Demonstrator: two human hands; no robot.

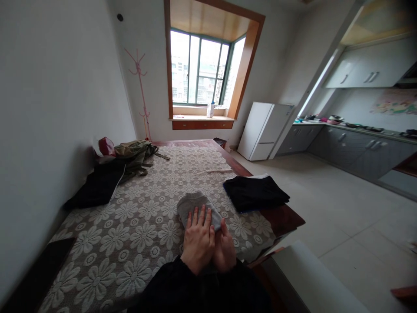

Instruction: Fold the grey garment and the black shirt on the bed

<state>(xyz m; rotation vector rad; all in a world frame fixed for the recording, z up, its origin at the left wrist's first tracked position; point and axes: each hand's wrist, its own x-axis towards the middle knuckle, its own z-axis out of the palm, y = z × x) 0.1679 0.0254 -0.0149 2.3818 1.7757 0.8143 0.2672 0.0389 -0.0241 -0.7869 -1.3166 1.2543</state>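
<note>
The left hand (197,241) rests its fingers (202,215) on folded grey cloth (191,201) beside the right hand (224,250).

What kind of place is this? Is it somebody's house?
It's probably somebody's home. There's a white fridge, grey kitchen cabinets along the wall, and a flowery tablecloth in the same open room.

A home is recognised by the white boxy refrigerator (260,128), the grey panelled kitchen cabinets (352,150) and the pink branching coat stand (142,93).
</note>
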